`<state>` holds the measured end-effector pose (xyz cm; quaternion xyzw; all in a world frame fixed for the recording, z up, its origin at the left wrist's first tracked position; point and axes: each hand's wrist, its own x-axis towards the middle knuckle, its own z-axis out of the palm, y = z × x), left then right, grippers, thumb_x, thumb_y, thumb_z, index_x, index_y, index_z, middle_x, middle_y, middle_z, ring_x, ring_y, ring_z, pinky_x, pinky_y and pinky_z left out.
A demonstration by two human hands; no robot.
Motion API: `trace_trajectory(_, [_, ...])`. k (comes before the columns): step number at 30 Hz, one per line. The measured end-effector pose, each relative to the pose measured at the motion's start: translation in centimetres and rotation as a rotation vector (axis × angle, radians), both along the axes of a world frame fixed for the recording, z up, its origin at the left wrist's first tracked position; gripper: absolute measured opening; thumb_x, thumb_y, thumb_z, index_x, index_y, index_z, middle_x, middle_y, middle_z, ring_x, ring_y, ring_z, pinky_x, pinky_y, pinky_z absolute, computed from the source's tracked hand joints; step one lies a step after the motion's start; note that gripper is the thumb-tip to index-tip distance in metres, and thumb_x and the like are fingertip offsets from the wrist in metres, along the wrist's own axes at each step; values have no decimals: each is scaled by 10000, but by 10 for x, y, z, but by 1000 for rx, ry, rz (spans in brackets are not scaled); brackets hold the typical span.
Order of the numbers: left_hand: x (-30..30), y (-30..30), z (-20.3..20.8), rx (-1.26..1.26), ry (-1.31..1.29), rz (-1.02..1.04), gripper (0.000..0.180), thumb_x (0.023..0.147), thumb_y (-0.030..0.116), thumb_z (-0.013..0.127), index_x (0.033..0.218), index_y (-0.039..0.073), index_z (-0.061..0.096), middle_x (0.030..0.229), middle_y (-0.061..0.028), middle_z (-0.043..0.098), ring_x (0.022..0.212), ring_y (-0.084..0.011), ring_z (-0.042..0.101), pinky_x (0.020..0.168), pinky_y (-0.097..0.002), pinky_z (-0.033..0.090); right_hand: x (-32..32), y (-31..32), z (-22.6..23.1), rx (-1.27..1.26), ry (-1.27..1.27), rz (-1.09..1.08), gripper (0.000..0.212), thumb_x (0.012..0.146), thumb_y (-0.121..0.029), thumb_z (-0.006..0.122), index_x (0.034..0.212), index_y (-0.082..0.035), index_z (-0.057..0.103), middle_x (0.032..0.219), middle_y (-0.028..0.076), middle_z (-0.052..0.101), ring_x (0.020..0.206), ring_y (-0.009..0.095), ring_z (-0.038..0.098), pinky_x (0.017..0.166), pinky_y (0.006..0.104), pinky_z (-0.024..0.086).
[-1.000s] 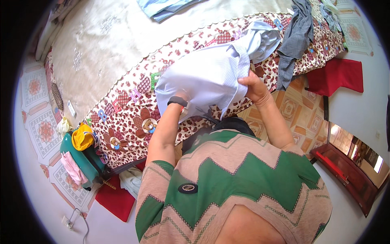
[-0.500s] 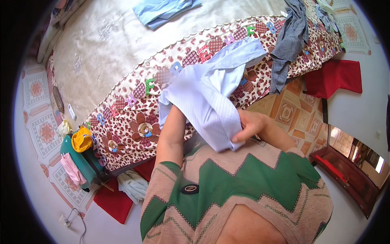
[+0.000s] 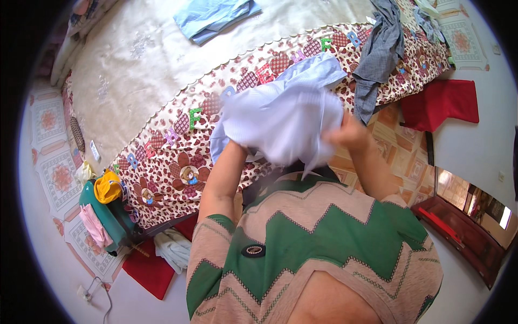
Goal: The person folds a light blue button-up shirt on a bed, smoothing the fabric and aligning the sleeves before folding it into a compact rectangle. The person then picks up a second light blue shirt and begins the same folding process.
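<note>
Toward the far right, the right hand point(image 3: 348, 134) has been moved since the earlier frame, and with it the near edge of the light blue, faintly striped cloth garment point(image 3: 283, 121) has been lifted away from the body and spread wider. By the fingers of this hand, which are blurred by motion, the right edge of the garment is held, with the fingers closed on it. The left forearm point(image 3: 220, 183) is put in under the left part of the garment, and the left hand is covered by the cloth; whether its fingers are wide or narrow cannot be told. The garment is held in front of the body, over the near side of a bed, where a brown-and-cream spotted fabric cover point(image 3: 162, 173) is seen. Its far, narrow part is stretched toward the far right above this cover; whether they are touching cannot be told. On the smooth cream bedspread point(image 3: 162, 59), at the far side, a folded sky-blue cloth point(image 3: 216, 20) is placed. To the right, a long dark grey garment point(image 3: 380, 48) is draped over the bed edge.
</note>
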<state>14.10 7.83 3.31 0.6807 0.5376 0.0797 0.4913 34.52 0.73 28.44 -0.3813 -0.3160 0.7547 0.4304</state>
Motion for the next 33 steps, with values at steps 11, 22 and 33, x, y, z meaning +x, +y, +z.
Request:
trace_trajectory(11, [-226, 52, 152, 295, -773, 1209, 227, 810, 199, 461, 930, 18, 528, 840, -90, 558, 746, -164, 545, 656, -272, 458, 7, 23, -46, 232, -304, -185, 321, 712, -69, 568, 1028, -46, 521, 911, 83, 560, 749, 162, 541, 647, 263, 470])
trace_trajectory(22, [-347, -68, -29, -173, -298, 1492, 200, 784, 111, 455, 940, -11, 481, 735, -75, 547, 625, -153, 544, 519, -225, 440, -32, 22, -216, -65, -817, 550, 257, 737, -133, 520, 965, -22, 560, 872, 117, 597, 771, 177, 577, 694, 274, 451])
trace_trajectory(33, [-108, -41, 10, -526, -350, 593, 246, 761, 87, 480, 983, -9, 524, 802, -92, 598, 673, -168, 574, 601, -243, 457, 6, 57, -250, -398, -1539, 157, 458, 666, -432, 542, 883, -33, 603, 923, 172, 576, 891, 314, 542, 771, 369, 420])
